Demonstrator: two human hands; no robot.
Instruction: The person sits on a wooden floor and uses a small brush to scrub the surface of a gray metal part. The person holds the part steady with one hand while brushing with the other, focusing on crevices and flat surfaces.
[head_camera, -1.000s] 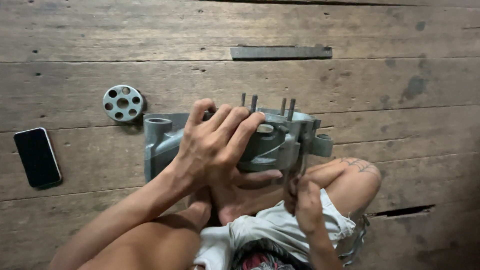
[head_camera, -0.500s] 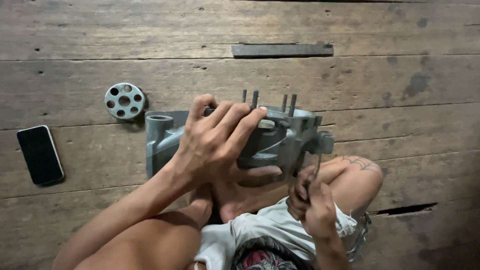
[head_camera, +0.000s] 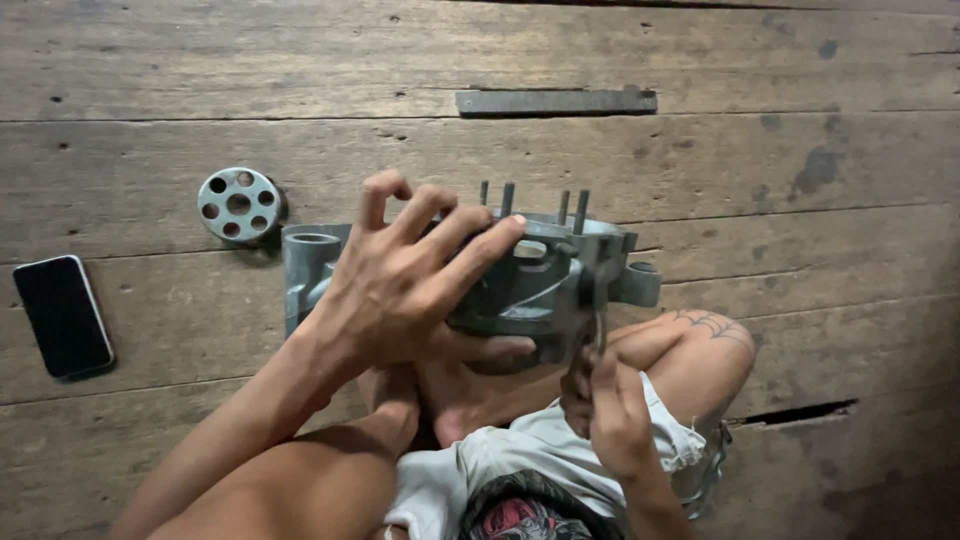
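Fingers of left hand (head_camera: 415, 285) still splayed over grey engine casing (head_camera: 540, 285), right hand (head_camera: 610, 410) now lower, clamped on thin tool (head_camera: 598, 325).

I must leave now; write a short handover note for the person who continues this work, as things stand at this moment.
Left hand: spread over the grey cast-metal engine casing, steadying it on the wooden plank floor.
Right hand: closed grip on a thin metal tool set against the casing's right side.
Nearby: round perforated metal disc, black phone, flat grey metal bar.
Done or left: cannot tell; four studs stand upright.
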